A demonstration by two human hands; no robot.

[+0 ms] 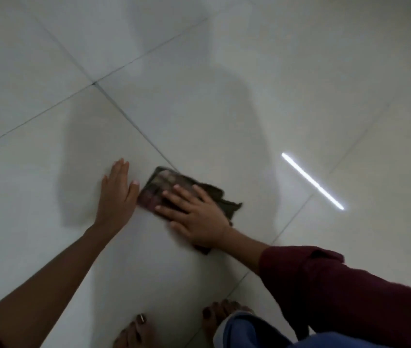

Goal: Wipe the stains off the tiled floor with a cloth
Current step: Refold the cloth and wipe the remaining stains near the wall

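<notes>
Right arm: dark maroon long sleeve, cuff loose and creased above the wrist. Left arm: bare to near the shoulder, maroon fabric at the frame's lower-left corner. Blue garment over the knee. Feet bare; toenails dark-polished; toe ring on left foot.

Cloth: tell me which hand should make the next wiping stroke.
Right. The right hand already lies flat on the cloth, pressing it down; the left hand rests open on bare floor beside it.

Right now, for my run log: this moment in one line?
right hand flat on dark patterned cloth | left hand flat on white tiled floor
</notes>
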